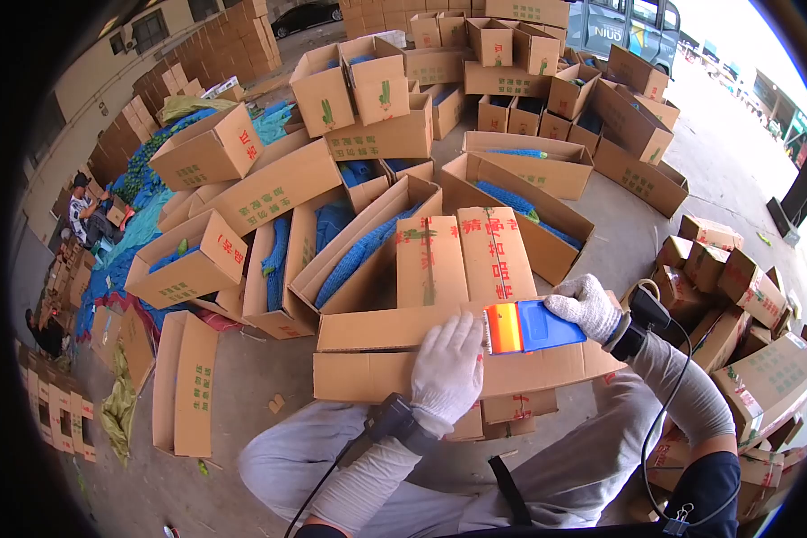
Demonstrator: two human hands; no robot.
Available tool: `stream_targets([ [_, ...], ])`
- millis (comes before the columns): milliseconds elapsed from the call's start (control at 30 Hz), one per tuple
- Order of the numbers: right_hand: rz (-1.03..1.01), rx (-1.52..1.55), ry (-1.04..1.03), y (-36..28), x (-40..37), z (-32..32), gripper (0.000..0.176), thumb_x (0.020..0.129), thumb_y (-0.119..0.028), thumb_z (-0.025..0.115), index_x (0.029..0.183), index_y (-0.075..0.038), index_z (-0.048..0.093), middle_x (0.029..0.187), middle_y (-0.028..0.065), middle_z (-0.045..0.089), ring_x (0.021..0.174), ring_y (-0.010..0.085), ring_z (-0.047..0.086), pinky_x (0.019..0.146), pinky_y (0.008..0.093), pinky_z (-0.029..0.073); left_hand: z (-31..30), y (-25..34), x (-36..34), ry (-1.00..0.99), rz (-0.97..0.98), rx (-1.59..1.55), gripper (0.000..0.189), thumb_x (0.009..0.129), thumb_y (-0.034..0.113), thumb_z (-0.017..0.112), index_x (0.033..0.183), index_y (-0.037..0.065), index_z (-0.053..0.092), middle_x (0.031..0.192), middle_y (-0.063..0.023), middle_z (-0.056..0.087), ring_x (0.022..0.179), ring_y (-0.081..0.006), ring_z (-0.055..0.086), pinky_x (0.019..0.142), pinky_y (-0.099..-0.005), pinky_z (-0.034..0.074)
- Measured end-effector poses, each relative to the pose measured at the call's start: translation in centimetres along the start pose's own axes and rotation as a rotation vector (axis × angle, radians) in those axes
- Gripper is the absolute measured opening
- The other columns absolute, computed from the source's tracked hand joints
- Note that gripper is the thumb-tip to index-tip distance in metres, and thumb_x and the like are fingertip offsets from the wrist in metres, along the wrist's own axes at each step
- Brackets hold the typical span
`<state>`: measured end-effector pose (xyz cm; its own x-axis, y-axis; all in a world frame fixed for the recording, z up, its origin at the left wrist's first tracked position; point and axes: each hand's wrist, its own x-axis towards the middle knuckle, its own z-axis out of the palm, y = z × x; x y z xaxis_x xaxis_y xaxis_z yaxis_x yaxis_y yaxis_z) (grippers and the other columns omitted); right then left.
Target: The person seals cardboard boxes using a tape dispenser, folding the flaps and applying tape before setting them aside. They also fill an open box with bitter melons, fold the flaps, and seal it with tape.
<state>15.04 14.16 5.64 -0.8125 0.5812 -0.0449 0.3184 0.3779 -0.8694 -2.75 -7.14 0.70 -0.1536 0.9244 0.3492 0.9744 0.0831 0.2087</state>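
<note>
A long cardboard carton lies across in front of my knees, its top flaps folded in. My left hand, in a white knit glove, lies flat on the carton's top with its fingers stretched out. Gripped in my gloved right hand is an orange and blue tape dispenser. The dispenser's orange end rests on the carton's top, just right of my left fingers. Two closed cartons with red print lie right behind the long carton. The tape itself is hard to make out.
Open cartons with blue-netted goods crowd the floor ahead. An open carton stands at left. Closed cartons are heaped at right. Two people sit at far left, one in a patterned shirt. A blue vehicle is at the back.
</note>
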Motion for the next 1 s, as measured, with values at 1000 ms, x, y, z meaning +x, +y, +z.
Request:
stream_targets([
  [1000,0.058,-0.260,-0.276,-4.2,1.0,-0.4,0.070,0.079,-0.061,0.073,0.102,0.006,0.071,0.081,0.0137,0.073,0.071,0.0201,0.070,0.070,0.0324,0.057,0.9,1.2,3.2,0.618,-0.811,-2.168,0.028,0.101,0.019,0.056,0.111,-0.006,0.063,0.104,-0.0128,0.066,0.097,-0.0211,0.065,0.091,-0.0343,0.053],
])
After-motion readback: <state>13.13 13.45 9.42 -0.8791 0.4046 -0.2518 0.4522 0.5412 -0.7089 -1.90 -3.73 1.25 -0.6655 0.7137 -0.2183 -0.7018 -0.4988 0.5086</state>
